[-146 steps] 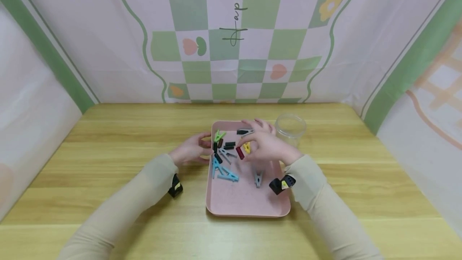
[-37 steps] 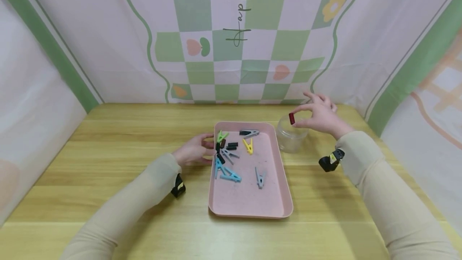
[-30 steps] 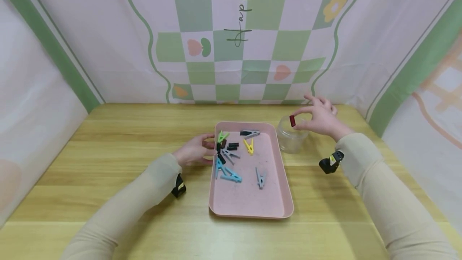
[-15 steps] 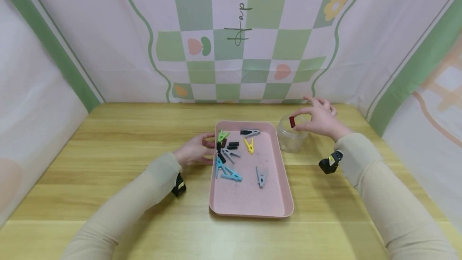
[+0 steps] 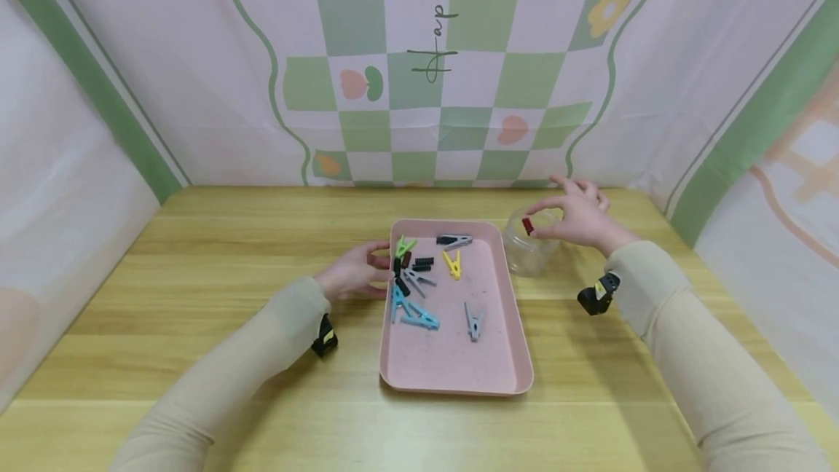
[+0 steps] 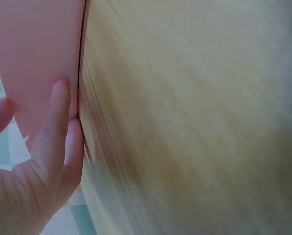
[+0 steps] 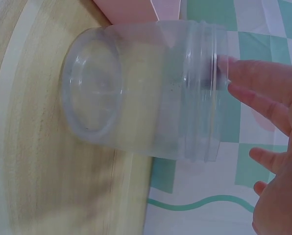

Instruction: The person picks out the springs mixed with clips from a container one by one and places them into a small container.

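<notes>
My right hand (image 5: 577, 218) pinches a small dark red ribbed piece (image 5: 528, 226) between thumb and forefinger. It is at the mouth of a clear plastic jar (image 5: 527, 262), and through the jar's wall in the right wrist view the piece is only a dark blur. The piece's exact kind cannot be told. My left hand (image 5: 350, 273) rests its fingers against the outer left wall of a pink tray (image 5: 452, 374); the left wrist view shows fingertips (image 6: 61, 85) touching that wall. The jar (image 7: 146, 93) shows nothing lying at its bottom.
Inside the tray lie a green clothespin (image 5: 404, 247), a yellow clothespin (image 5: 454, 266), blue clothespins (image 5: 421, 320) and grey clothespins (image 5: 474, 326). Several small black ribbed pieces (image 5: 424, 261) and a brown one (image 5: 407, 259) cluster at its left. A printed cloth (image 5: 419, 130) hangs behind the table.
The right hand has carried the dark red piece from above the tray to the jar on the right. Lately the piece has dipped slightly and tilted. The left hand stays at the tray.
</notes>
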Demonstrator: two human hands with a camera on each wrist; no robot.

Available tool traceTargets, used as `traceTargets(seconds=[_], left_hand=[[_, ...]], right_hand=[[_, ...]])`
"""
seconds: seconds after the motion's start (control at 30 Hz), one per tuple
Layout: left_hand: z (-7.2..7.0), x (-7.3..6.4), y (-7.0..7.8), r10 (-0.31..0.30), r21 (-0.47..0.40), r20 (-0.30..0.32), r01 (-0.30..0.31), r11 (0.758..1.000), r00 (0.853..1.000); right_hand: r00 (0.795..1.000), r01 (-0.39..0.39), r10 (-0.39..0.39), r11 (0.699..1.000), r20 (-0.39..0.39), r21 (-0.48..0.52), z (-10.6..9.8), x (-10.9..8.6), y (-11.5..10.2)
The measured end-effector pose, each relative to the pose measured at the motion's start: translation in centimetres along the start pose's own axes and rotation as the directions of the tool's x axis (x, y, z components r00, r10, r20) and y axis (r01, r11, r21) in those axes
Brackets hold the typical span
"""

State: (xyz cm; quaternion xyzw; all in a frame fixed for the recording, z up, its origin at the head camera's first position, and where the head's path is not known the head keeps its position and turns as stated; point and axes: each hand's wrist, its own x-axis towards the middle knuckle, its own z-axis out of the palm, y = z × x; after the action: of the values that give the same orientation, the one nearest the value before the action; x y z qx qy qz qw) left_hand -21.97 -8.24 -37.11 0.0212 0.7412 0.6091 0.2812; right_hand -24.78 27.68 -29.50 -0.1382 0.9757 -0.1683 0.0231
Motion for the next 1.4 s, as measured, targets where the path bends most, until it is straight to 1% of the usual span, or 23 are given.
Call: traceTargets(seconds=[0.27,0.57,1.03,1.3,1.4], left_hand=[[-0.1,0.1,-0.1,0.007,0.001,0.007,-0.007,1.0,1.0],[-0.2,0.0,-0.1,-0.001,-0.009,0.018,0.002,1.0,1.0],[-0.1,0.0,-0.1,0.003,-0.01,0.012,-0.003,1.0,1.0],[0.0,0.0,0.0,-0.004,-0.008,0.006,0.004,1.0,1.0],[0.0,0.0,0.0,-0.008,-0.008,0.001,0.008,1.0,1.0]], right_hand=[[1.0,0.008,-0.008,1.0,-0.007,0.009,0.0,0.1,-0.3],[1.0,0.015,-0.015,1.0,-0.009,0.021,0.1,-0.1,-0.7],[0.998,0.054,-0.054,0.998,-0.03,0.028,0.0,-0.1,-1.8],[0.999,0.049,-0.048,0.998,-0.02,0.037,0.1,0.1,-2.2],[0.998,0.058,-0.057,0.997,-0.024,0.041,0.0,0.0,-2.5]])
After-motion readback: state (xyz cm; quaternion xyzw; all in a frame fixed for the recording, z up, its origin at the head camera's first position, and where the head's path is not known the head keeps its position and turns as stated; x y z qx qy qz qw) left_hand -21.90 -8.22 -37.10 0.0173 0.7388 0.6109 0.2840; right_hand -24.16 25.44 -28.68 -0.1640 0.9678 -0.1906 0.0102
